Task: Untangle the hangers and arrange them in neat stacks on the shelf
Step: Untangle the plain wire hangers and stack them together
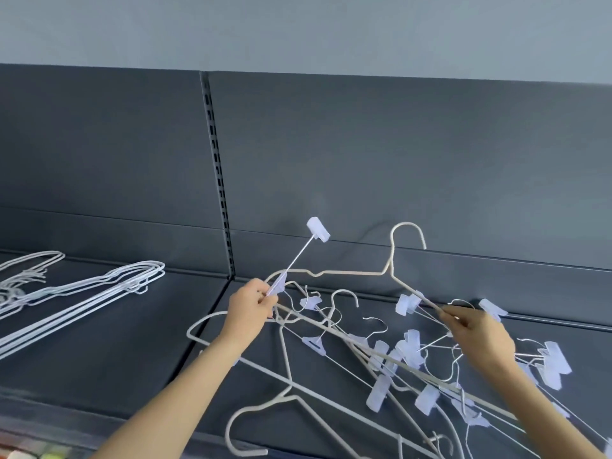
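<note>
Cream wire marks the cream hanger (347, 273), which is held above the tangle (397, 359) on the right half of the shelf (132, 342), its hook up near the back panel (397, 160). The right hand (477, 329) pinches its right arm between thumb and fingers (455, 318), which are closed tight on the thin wire. The left hand (253, 303) has its fingers (265, 298) curled round the lower clip of a clip hanger (299, 256), whose rod points up and away with the other clip free in the air. Whether that hand also catches the cream wire crossing there, I cannot tell.

Holding the two pieces apart, one in each hand, looks meant to slide the clip hanger out of the cream frame without dragging the rest along. The lower bar of the cream hanger runs down through the heap, touching several clips, so it is likely to snag there.

To the left, past the slotted upright (215, 160), a neat stack (99, 289) of wire hangers lies flat with hooks aligned, well apart from the tangle. Bare shelf between them gives room to swing a freed hanger across. The panel is close behind the hook, so pulling toward the front edge is the freer way.
</note>
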The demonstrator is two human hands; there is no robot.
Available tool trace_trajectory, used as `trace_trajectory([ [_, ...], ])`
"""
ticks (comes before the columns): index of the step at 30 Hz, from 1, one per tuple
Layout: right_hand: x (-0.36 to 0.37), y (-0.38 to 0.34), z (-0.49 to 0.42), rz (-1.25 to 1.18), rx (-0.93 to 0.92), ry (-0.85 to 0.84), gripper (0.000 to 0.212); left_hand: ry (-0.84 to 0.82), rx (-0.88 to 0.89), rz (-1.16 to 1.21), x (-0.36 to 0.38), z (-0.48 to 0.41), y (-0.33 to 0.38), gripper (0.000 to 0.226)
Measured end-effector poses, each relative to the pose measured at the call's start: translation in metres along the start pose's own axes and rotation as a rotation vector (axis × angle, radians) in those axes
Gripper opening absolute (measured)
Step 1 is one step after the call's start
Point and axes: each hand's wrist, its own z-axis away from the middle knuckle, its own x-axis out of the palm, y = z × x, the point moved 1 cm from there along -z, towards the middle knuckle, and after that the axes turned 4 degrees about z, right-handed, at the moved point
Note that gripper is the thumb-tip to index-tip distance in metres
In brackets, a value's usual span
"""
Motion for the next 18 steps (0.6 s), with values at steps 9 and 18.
trace_trajectory([
  [9, -0.055, 0.054, 0.001, -0.172, 0.157, 0.197, 0.019, -0.169, 0.085, 0.138, 0.014, 0.009, 0.031, 0.016],
  [18, -0.106, 0.076, 0.002, -0.205, 0.213, 0.383, 0.02, -0.637, 0.197, -0.061, 0.121, 0.018, 0.065, 0.024],
])
